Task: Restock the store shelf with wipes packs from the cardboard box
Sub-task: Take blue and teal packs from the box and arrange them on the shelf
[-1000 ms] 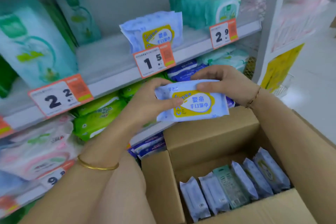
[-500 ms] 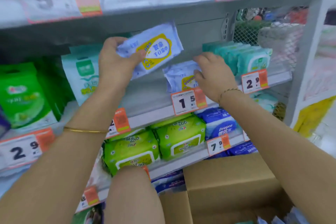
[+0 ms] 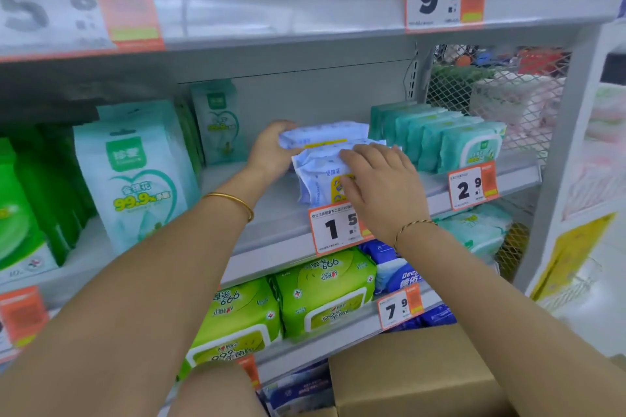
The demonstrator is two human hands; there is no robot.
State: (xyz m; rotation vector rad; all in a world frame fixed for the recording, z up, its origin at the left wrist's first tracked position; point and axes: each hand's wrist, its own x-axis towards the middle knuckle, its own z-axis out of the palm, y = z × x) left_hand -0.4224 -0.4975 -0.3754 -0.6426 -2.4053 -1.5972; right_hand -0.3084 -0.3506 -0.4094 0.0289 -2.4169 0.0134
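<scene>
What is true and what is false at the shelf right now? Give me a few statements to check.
1. The left hand grips a blue pack. True.
2. The right hand touches nothing. False: it rests on the front blue pack.
3. The front blue pack stands behind the 1.5 tag. True.
4. The teal packs stand left of the blue pack. False: they stand to its right.
</scene>
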